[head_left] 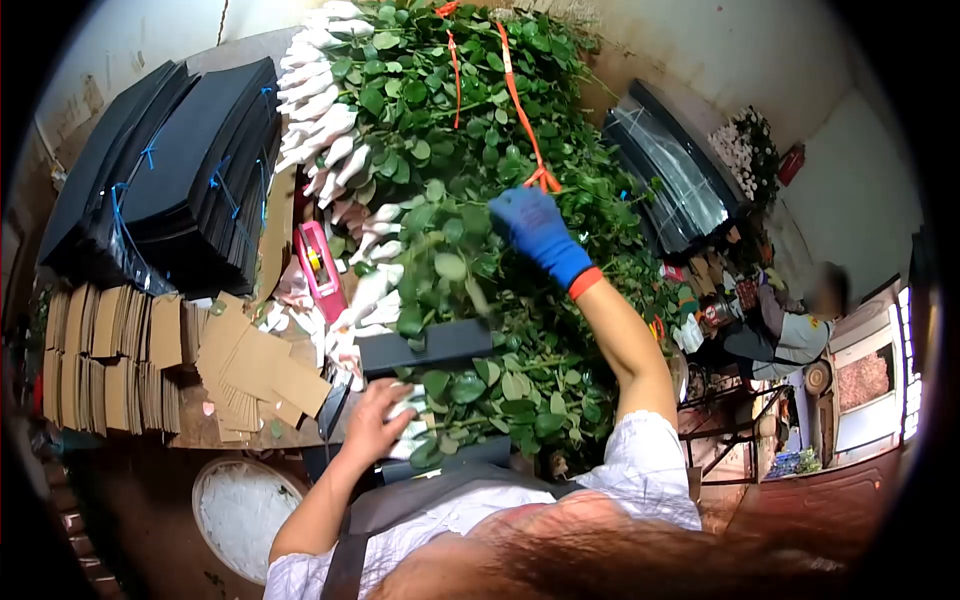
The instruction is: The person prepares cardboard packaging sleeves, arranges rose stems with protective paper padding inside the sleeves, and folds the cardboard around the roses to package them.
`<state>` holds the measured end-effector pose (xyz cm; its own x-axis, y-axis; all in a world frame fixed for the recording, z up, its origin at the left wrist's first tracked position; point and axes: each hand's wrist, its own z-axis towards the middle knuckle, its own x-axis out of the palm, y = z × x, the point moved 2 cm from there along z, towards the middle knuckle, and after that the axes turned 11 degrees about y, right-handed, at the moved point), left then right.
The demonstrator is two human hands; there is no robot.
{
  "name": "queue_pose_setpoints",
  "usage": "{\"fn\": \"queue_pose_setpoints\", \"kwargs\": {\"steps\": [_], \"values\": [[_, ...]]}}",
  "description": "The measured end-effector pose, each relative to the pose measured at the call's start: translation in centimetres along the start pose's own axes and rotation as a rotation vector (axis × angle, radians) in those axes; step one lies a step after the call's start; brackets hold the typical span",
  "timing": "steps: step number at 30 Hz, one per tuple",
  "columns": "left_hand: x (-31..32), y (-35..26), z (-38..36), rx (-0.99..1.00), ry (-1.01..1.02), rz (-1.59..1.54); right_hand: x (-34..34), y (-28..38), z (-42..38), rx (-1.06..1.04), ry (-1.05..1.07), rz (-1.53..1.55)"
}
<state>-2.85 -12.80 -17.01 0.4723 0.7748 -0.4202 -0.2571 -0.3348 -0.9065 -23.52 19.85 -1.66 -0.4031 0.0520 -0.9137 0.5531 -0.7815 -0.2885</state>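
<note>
Here the head view looks down on a worktop (190, 425) piled with leafy flower stems (450, 150). The right hand (535, 225), in a blue glove with an orange cuff, reaches far out into the green pile, its fingers curled among the leaves beside an orange strap (520, 110) that runs across the heap; whether it grips a stem there cannot be told. The left hand (375, 420), bare, is closed around a small bunch of white-wrapped flower heads (408, 415) at the near edge of the pile, just below a dark cardboard sleeve (425, 347) lying across the stems. More white wrapped buds (320, 110) line the left side of the heap. Left of them sit stacks of black sheets (170, 180) tied with blue string, bundles of brown cardboard pieces (110, 360), loose brown cards (265, 375) and a pink tape dispenser (320, 270). A white round bin (240, 510) stands on the floor below. At the right, well apart, another person (790, 325) is seated.
</note>
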Motion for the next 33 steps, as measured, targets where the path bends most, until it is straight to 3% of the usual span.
{"fn": "queue_pose_setpoints", "kwargs": {"steps": [1,2,5,6,7,11,13,15,17,20,21,23,26,29,30,33], "values": [[-0.2,-0.3,0.0,-0.006,0.003,-0.019,-1.3,0.1,0.1,0.096,-0.022,0.001],[-0.1,-0.4,-0.1,-0.002,-0.010,-0.055,-3.1,0.9,0.4,-0.011,-0.261,0.050],[-0.1,-0.7,0.0,-0.033,0.004,-0.051,-0.7,1.1,2.2,-0.068,-0.430,0.255],[-0.3,-1.5,-0.1,-0.046,0.017,-0.040,-0.6,0.8,2.1,0.049,-0.231,0.287],[-0.3,-1.2,-0.1,-0.024,0.026,-0.079,-1.7,1.2,2.4,0.054,-0.182,0.243],[0.2,-0.5,-0.2,-0.034,-0.007,-0.091,-8.6,5.4,1.1,-0.108,-0.258,0.265],[-0.1,-0.4,-0.1,-0.033,0.018,-0.047,-9.3,4.4,-0.9,-0.062,-0.109,0.285],[0.0,0.1,-0.1,0.020,-0.002,0.081,-10.1,4.1,-3.9,-0.084,-0.098,0.174],[0.9,0.6,-0.4,-0.045,-0.133,-0.242,-10.3,4.8,-7.5,-0.043,0.114,0.191],[2.2,5.2,-0.4,-0.209,0.034,-0.171,-8.7,7.7,-13.5,0.046,0.397,0.368],[0.9,1.5,-0.2,-0.031,-0.089,-0.183,-6.6,8.5,-15.2,0.074,0.464,0.376],[0.8,1.7,-0.1,-0.063,-0.060,-0.086,-1.5,10.0,-18.5,0.122,0.589,0.374],[0.6,1.0,-0.2,-0.102,-0.073,-0.106,3.4,11.5,-21.7,0.184,0.509,0.425],[0.7,1.2,-0.2,-0.065,-0.071,-0.108,-3.6,11.9,-17.9,0.239,0.610,0.050],[0.6,1.2,-0.3,-0.052,-0.074,-0.082,-5.4,11.7,-17.3,0.204,0.521,-0.071],[0.7,1.0,-0.2,-0.023,-0.089,-0.024,-8.6,14.3,-12.7,0.112,0.339,0.437]]}}
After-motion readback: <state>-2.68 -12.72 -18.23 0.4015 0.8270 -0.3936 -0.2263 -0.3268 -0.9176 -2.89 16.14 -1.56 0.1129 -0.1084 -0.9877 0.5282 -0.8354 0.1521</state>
